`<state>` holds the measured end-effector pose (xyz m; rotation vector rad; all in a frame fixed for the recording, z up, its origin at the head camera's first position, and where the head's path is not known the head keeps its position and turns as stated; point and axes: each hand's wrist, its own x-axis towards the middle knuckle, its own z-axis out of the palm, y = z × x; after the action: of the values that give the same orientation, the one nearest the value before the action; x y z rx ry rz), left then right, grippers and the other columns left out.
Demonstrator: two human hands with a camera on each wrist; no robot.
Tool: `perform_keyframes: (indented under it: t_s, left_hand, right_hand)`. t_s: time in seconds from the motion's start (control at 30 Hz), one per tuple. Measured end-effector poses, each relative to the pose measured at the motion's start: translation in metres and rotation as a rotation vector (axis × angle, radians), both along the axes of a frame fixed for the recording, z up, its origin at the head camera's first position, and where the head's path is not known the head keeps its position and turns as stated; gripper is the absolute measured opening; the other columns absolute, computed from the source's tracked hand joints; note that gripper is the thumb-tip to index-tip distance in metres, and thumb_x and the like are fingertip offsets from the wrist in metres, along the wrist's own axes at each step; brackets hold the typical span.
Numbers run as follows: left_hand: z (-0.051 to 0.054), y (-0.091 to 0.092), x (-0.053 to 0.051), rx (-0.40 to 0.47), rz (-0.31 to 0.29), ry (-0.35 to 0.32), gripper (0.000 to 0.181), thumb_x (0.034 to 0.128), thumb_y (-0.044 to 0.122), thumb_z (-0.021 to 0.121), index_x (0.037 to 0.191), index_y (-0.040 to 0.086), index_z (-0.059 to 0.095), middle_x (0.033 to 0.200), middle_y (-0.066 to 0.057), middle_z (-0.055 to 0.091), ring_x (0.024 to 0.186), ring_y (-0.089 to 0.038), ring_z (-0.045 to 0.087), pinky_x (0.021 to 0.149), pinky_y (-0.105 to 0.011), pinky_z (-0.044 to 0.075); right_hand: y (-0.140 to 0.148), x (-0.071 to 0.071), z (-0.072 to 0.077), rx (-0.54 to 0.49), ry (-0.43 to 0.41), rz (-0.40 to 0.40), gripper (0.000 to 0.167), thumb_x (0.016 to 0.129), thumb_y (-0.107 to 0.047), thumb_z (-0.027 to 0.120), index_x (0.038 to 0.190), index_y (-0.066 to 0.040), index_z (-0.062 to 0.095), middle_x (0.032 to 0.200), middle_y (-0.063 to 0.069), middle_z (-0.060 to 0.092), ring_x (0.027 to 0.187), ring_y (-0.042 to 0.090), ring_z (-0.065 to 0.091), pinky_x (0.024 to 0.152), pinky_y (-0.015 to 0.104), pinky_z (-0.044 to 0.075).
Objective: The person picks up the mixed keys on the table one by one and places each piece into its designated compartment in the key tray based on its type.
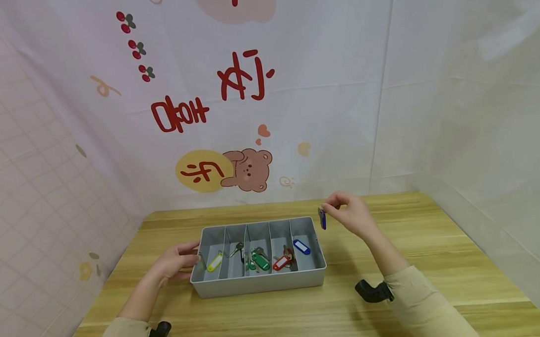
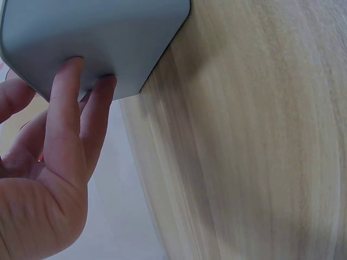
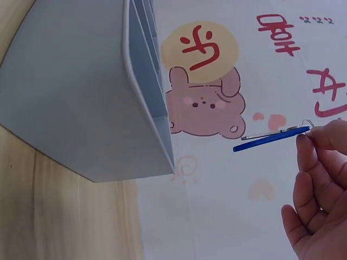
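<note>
My right hand (image 1: 349, 215) pinches a key with a blue tag (image 1: 323, 221) by its ring, in the air beyond the box's right end. In the right wrist view the blue tag (image 3: 271, 139) and the silver key (image 3: 265, 134) lie side by side below the fingertips. A grey divided box (image 1: 258, 284) stands on the table. The fingertips of my left hand (image 1: 177, 263) touch the box's left end wall (image 2: 124, 43), fingers fairly straight. Inside the rightmost compartment lies another blue tag (image 1: 301, 246), leaning on the divider.
Other compartments hold a yellow tag (image 1: 215, 261), a loose-looking key (image 1: 238, 248), green tags (image 1: 261, 261) and a red tag (image 1: 281, 262). The wooden table (image 1: 302, 316) meets a white printed cloth (image 1: 330, 112) behind and at the sides.
</note>
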<state>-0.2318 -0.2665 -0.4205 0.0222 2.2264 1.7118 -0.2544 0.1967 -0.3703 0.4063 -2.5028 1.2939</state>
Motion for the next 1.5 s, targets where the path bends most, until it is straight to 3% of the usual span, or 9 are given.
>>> perform_keyframes:
  t_s: [0.27,0.5,0.9,1.07,1.33,1.5]
  left_hand:
    - [-0.001,-0.001,-0.001,0.001,-0.013,0.000,0.065,0.0942,0.002,0.059,0.151,-0.008,0.029,0.140,-0.038,0.042,0.108,-0.034,0.062,0.078,-0.043,0.059]
    - [-0.001,-0.001,-0.001,-0.006,-0.012,0.001,0.065,0.0940,0.002,0.059,0.151,-0.008,0.029,0.140,-0.038,0.042,0.108,-0.034,0.062,0.078,-0.043,0.059]
    - [-0.002,-0.001,-0.002,-0.002,-0.012,0.004,0.064,0.0942,0.002,0.059,0.150,-0.009,0.029,0.140,-0.038,0.042,0.106,-0.033,0.063,0.078,-0.045,0.058]
    - [-0.003,-0.001,-0.003,-0.003,-0.002,0.006,0.064,0.0941,0.002,0.059,0.150,-0.008,0.030,0.139,-0.038,0.044,0.103,-0.032,0.065,0.078,-0.046,0.058]
    - [-0.003,-0.002,-0.003,-0.004,-0.007,0.014,0.064,0.0938,0.001,0.059,0.150,-0.008,0.030,0.138,-0.038,0.045,0.104,-0.032,0.064,0.077,-0.046,0.059]
    - [-0.004,-0.002,-0.003,-0.003,0.000,0.009,0.064,0.0936,0.001,0.059,0.150,-0.008,0.031,0.138,-0.038,0.045,0.104,-0.032,0.064,0.077,-0.045,0.059]
  right_hand:
    - [-0.005,0.007,0.007,0.058,0.066,0.091,0.007,0.092,-0.016,0.073,0.086,-0.012,0.072,0.080,-0.005,0.065,0.077,0.017,0.058,0.070,0.035,0.047]
    - [-0.008,0.009,0.011,0.139,0.035,0.175,0.010,0.091,-0.013,0.072,0.082,-0.017,0.070,0.076,-0.008,0.063,0.074,0.015,0.057,0.067,0.034,0.047]
    - [-0.014,0.007,0.016,0.194,-0.123,0.302,0.009,0.088,-0.010,0.070,0.079,-0.013,0.069,0.073,-0.008,0.066,0.068,0.013,0.061,0.061,0.030,0.048]
    - [-0.017,0.004,0.016,0.263,-0.164,0.337,0.011,0.088,-0.011,0.069,0.078,-0.014,0.068,0.072,-0.008,0.065,0.065,0.014,0.056,0.060,0.031,0.046]
    - [-0.023,-0.002,0.017,0.346,-0.244,0.350,0.014,0.084,-0.008,0.067,0.071,-0.014,0.067,0.070,-0.007,0.065,0.062,0.013,0.053,0.060,0.031,0.043]
    - [-0.026,-0.006,0.016,0.339,-0.320,0.361,0.013,0.082,-0.006,0.065,0.070,-0.010,0.066,0.070,-0.004,0.066,0.062,0.014,0.052,0.058,0.029,0.040]
